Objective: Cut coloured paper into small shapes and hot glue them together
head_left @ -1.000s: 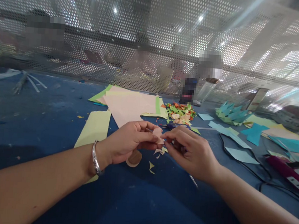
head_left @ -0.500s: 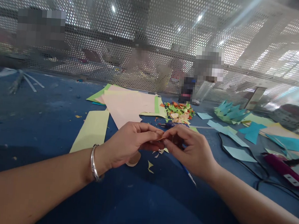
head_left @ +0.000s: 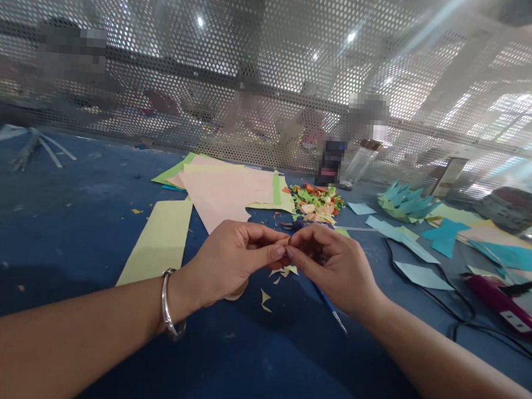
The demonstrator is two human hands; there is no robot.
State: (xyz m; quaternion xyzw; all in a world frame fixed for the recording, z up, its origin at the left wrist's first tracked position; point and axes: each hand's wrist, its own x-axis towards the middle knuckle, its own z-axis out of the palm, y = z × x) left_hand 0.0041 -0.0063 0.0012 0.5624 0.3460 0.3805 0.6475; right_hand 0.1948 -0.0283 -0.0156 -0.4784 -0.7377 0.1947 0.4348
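My left hand, with a silver bangle at the wrist, is closed in a pinch over the blue table. Its fingertips meet those of my right hand, which pinches too. Between them is a small piece of orange paper, almost wholly covered by the fingers. Below the hands lie pale yellow paper scraps. A round tan piece is partly hidden under my left hand. Beside my right hand rests a thin blue-handled tool with a metal tip.
Pink paper sheets and a pale yellow strip lie ahead and to the left. Behind my right hand is a pile of coloured paper curls. A blue paper crown shape, black cable and purple device are at right.
The fingertips of both hands have drawn closer together, and less of the orange paper shows. My left hand covers more of the round tan piece. The view has shifted slightly.
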